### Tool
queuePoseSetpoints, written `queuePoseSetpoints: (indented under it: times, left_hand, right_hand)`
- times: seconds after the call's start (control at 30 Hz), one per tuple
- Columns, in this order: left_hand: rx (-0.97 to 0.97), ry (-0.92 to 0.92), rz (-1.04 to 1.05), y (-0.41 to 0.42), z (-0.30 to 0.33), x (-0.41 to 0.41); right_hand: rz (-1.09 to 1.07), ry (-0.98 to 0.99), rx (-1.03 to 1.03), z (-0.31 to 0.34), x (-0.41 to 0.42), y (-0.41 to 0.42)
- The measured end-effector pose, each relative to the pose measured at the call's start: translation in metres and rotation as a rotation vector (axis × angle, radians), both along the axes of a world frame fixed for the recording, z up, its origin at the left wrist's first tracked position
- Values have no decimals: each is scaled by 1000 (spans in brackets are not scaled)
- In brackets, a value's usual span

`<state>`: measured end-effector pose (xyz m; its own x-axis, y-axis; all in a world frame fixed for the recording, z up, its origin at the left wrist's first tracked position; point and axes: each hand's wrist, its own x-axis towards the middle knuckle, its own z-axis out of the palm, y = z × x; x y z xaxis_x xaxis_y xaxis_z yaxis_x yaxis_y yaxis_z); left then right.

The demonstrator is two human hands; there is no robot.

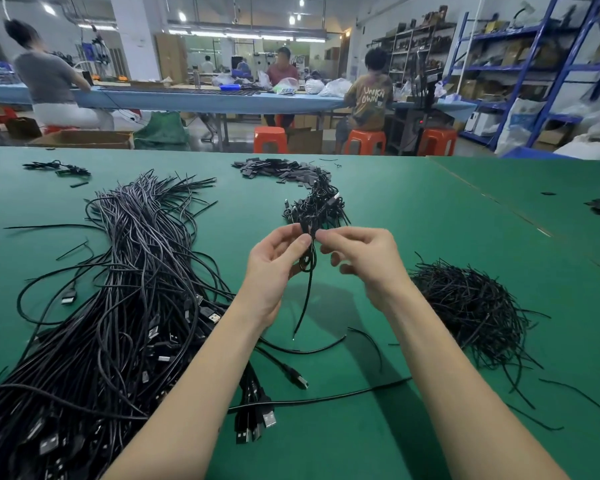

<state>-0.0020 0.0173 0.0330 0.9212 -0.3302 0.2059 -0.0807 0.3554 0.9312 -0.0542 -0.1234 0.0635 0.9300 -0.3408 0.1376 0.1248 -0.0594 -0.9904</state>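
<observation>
Left hand [274,268] and right hand [361,258] were raised over green surface [430,220]. We noted both pinching one thin black cable [309,289] between thumb and forefinger, fingertips close together. Cable looped below left thumb, free end hung toward surface. Small cable tangle [321,206] lay just beyond fingertips; we could not tell contact. USB cable heap [136,289] at left, cut wire pile [471,306] at right, flat black pieces [274,168] farther back.

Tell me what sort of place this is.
Most likely a cable-assembly workshop or small factory. A heap of black USB cables lies on the green table, the left hand and right hand pinch a short black cable, people sit at a long bench behind, and blue racks hold boxes.
</observation>
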Motion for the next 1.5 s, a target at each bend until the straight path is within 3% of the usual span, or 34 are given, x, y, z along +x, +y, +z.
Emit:
queuePoseSetpoints:
  times: [0.07, 0.1, 0.13, 0.17, 0.27, 0.33, 0.6, 0.77, 0.93, 1.03, 1.1, 1.33, 1.5]
  left_hand:
    - [3, -100, 58, -1, 2, 1]
    - [6, -130, 80, 0, 3, 2]
    - [10, -137, 92, 1, 3, 4]
    - [15, -121, 96, 2, 2, 5]
    - [-31, 20, 67, 3, -2, 8]
    - [-84, 128, 42, 3, -5, 10]
    - [-136, 281, 13, 6, -14, 19]
    - [47, 395, 100, 3, -23, 25]
    - [84, 474, 135, 1, -26, 28]
    - [82, 481, 141, 1, -26, 28]
    - [78, 481, 141, 1, -26, 28]
    - [120, 458, 134, 1, -26, 27]
    - [139, 454, 134, 0, -24, 24]
  right_hand:
    - [204, 255, 674, 3, -1, 6]
    - [243, 290, 840, 2, -1, 8]
    - [251, 294, 863, 0, 0, 11]
    - [224, 272, 754, -1, 2, 12]
    - [27, 149, 130, -6, 5, 16]
    - [-26, 94, -74, -14, 6, 18]
    - [129, 38, 156, -25, 8, 23]
    - [-96, 57, 280, -34, 31, 20]
    - [-279, 57, 296, -33, 96, 17]
    - [-359, 49, 156, -29, 140, 13]
    - [-379, 80, -88, -29, 162, 8]
    - [-80, 384, -842, -37, 181, 8]
    - [-162, 321, -861, -38, 180, 7]
